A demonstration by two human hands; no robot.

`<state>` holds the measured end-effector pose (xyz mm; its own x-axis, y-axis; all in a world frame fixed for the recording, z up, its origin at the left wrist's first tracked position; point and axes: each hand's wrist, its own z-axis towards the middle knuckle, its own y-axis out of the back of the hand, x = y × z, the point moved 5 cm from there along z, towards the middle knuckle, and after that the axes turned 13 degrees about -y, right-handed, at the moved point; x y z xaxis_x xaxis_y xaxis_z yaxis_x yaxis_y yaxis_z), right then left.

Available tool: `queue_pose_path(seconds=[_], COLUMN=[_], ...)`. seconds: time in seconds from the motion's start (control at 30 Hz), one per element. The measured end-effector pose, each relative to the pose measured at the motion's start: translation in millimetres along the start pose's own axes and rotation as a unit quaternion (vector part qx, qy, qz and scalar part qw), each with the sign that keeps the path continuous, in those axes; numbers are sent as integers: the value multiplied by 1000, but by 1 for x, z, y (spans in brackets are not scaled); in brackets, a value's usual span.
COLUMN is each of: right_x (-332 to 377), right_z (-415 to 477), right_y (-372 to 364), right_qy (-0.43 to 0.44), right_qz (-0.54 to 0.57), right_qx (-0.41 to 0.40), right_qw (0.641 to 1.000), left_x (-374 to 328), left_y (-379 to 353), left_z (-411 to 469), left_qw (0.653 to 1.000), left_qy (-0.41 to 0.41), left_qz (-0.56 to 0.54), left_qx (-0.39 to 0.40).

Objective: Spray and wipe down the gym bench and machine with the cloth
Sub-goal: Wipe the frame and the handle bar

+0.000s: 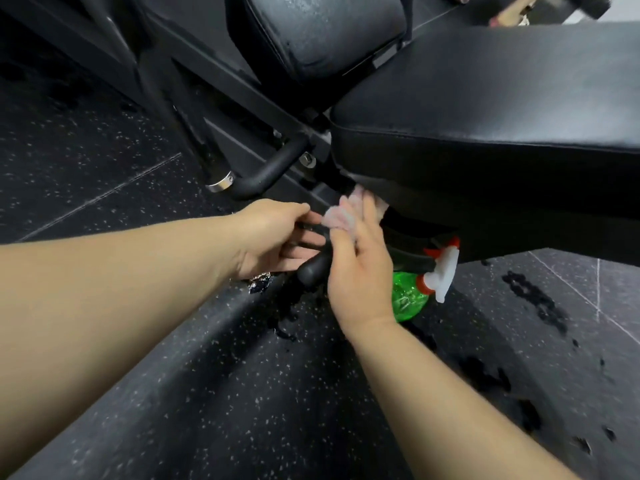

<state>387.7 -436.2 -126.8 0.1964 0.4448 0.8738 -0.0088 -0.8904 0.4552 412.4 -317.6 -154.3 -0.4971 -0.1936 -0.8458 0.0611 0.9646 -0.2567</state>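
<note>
Head view, only view available.

- Right hand (pixel 360 271): fingers (pixel 369 216) and thumb are clamped on a pale pink cloth (pixel 341 216). The bunched cloth sits at the fingertips, pushed up against the lower front corner of the bench seat pad (pixel 485 98), where pad meets frame.
- Left hand (pixel 273 237): fingers (pixel 301 233) are spread and bent, reaching over a black handle grip (pixel 313 268) whose end shows just below them. Cannot tell whether they close round it. Their tips lie just beside the cloth.
- Spray bottle (pixel 408 299): green body, white trigger, red nozzle. It stands behind the right palm, under the seat pad's overhang, and neither hand holds it.
- Back pad (pixel 311 32), well beyond both sets of fingertips: fine droplets or streaks show on its face.
- Rubber floor (pixel 242 393): dark wet patches below the left fingers and out past the right wrist.

Progress, as a judgement: spraying looks done for this area, given the bottle set down and the wet floor. Wiping is under way at the underside and corner of the seat. The seat top shows a dull sheen, so it may be wiped already, but I cannot confirm that. The droplets suggest the back pad is not yet wiped. The curved frame tube (pixel 273 168) beyond the left fingertips and the handle grip probably remain.
</note>
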Motion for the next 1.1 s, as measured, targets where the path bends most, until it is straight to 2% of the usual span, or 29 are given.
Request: queue_pose_path(seconds=[0.07, 0.13, 0.23, 0.33, 0.4, 0.47, 0.53, 0.63, 0.67, 0.73, 0.77, 0.83, 0.87, 0.97, 1.03, 1.1], right_x=[-9, -14, 1, 7, 3, 4, 10, 18, 17, 4, -5, -22, -25, -23, -19, -27], right_z=[-25, -38, -18, 14, 8, -5, -12, -28, -31, -21, -8, 20, 33, 48, 46, 42], right_y=[-3, 1, 15, 10, 4, 2, 3, 1, 3, 16, 23, 19, 18, 11, 3, -4], right_qy=[69, 131, 222, 190, 203, 243, 230, 211, 206, 127, 40, -142, -188, -267, -291, -307], right_qz=[-37, -62, -150, -194, -208, -184, -112, 9, 45, 144, 226, 369, 396, 382, 463, 541], right_qx=[-10, 12, 11, 24, 23, 23, 54, 143, 131, 35, -6, -1, 5, 33, 95, 124], right_qw=[997, 989, 963, 962, 957, 952, 965, 967, 969, 981, 973, 919, 899, 884, 832, 773], left_x=[-10, -17, -13, 4, 17, 24, 22, 11, 8, 3, 0, -5, -7, -12, -16, -18], left_y=[-1, -1, -3, 9, 17, 29, 39, 43, 39, 28, 23, 15, 13, 11, 14, 20], left_z=[0, -1, -9, -25, -37, -50, -58, -63, -62, -59, -56, -50, -48, -44, -43, -41], left_qw=[1000, 1000, 999, 998, 994, 988, 985, 990, 992, 997, 998, 998, 995, 985, 978, 973], left_qy=[3, 6, 24, 56, 94, 123, 133, 109, 95, 56, 32, -15, -36, -78, -106, -126], left_qz=[4, 10, 33, 30, 55, 91, 109, 92, 82, 57, 46, 57, 81, 144, 170, 179], left_qx=[6, 4, 27, 24, 26, 19, -4, -18, -15, -17, -22, -36, -44, -57, -62, -72])
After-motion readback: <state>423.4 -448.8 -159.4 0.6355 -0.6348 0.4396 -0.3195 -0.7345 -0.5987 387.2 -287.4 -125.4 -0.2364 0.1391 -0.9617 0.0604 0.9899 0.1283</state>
